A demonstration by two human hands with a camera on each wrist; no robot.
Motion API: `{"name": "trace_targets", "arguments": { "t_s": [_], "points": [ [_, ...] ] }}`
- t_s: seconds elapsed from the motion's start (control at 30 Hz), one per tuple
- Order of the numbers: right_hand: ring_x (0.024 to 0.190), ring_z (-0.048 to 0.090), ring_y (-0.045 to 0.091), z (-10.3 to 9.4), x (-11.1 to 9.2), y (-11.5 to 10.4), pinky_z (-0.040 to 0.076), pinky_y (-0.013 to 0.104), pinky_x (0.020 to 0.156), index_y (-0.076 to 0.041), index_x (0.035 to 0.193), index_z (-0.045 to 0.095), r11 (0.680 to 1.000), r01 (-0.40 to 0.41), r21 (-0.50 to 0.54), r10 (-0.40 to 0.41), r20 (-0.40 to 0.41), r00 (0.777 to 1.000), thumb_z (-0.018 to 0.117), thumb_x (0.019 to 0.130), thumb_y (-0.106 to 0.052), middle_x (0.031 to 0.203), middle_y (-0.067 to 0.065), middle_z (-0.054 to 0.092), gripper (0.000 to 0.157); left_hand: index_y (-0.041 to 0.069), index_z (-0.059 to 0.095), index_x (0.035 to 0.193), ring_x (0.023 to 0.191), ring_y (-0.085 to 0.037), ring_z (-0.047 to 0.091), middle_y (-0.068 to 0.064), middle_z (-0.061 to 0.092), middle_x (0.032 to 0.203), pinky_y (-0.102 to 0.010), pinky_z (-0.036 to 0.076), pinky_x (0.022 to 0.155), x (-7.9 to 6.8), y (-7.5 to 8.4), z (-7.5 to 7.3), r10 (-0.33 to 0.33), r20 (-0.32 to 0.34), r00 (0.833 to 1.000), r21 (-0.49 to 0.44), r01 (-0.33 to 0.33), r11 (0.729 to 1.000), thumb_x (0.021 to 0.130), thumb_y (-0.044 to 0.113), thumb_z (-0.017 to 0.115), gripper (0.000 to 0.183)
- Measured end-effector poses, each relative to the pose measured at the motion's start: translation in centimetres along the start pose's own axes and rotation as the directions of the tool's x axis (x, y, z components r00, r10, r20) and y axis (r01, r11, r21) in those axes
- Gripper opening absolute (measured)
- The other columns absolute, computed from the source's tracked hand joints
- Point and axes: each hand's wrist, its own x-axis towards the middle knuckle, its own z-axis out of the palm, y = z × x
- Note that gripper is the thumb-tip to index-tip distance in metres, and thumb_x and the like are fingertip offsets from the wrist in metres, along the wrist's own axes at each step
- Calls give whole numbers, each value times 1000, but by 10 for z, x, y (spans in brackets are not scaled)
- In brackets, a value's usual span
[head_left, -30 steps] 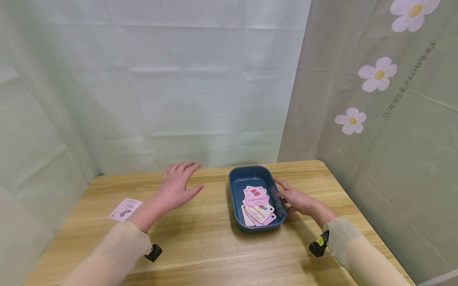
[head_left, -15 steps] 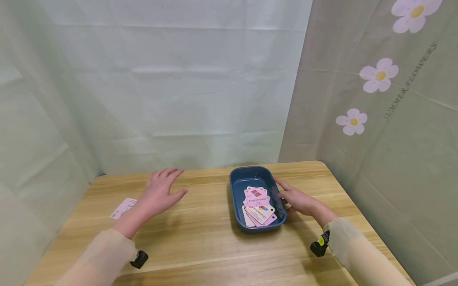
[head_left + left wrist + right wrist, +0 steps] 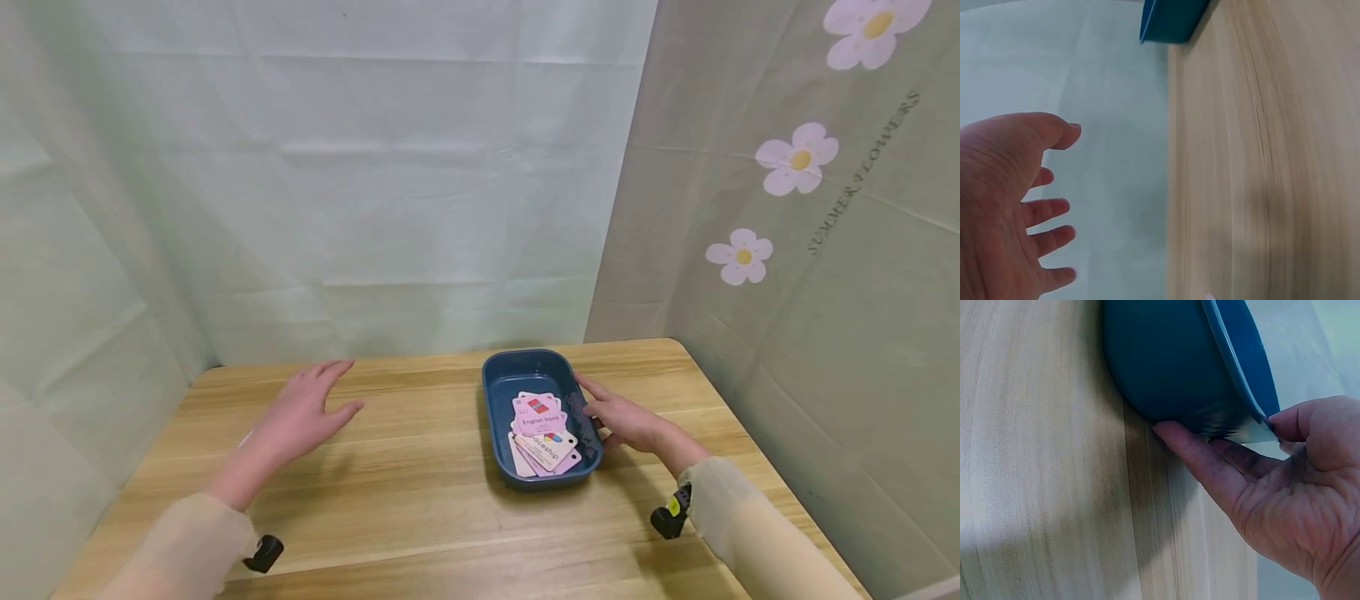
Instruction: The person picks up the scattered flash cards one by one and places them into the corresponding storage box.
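Note:
A dark blue plastic bin (image 3: 491,417) stands right of centre on the table. Several word cards (image 3: 542,423) lie in it in a loose pile; "English book" and "spaceship" can be read. My right hand (image 3: 626,421) holds the bin's right side, with the thumb at the rim and fingers against the outer wall, as the right wrist view shows. Over the table's left part, my left hand (image 3: 300,412) is in the air, fingers spread and holding nothing. Behind that wrist only a sliver of another card (image 3: 245,438) shows; the rest of it is hidden.
The wooden table (image 3: 420,517) has its back edge against a pale cloth wall (image 3: 390,208). A cloth with white flowers (image 3: 797,158) hangs on the right. Each wrist carries a small black camera (image 3: 264,553).
My left hand has moved left and slightly toward me, covering the "ant" card that lay in sight before. The right hand and the bin have stayed in place.

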Motion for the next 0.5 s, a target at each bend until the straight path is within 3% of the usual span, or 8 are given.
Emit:
{"name": "trace_targets", "arguments": {
  "t_s": [0.2,0.5],
  "points": [
    [108,50,35,-1,1,1,52,48,71,-40,147,14,1000,-2,0,2,-5,1000,39,97,-14,146,16,23,62,6,31,144,122,-47,34,-24,38,137,-63,30,92,-8,-20,-5,-47,12,999,-35,47,998,87,60,47,80],
    [106,51,34,0,2,3,52,47,71,-40,147,15,1000,0,2,0,-10,1000,39,97,-14,145,16,26,61,3,34,142,119,-52,34,-27,39,135,-66,30,90,-16,-43,-13,-88,0,996,1,88,996,88,61,45,80]
  ]
}}
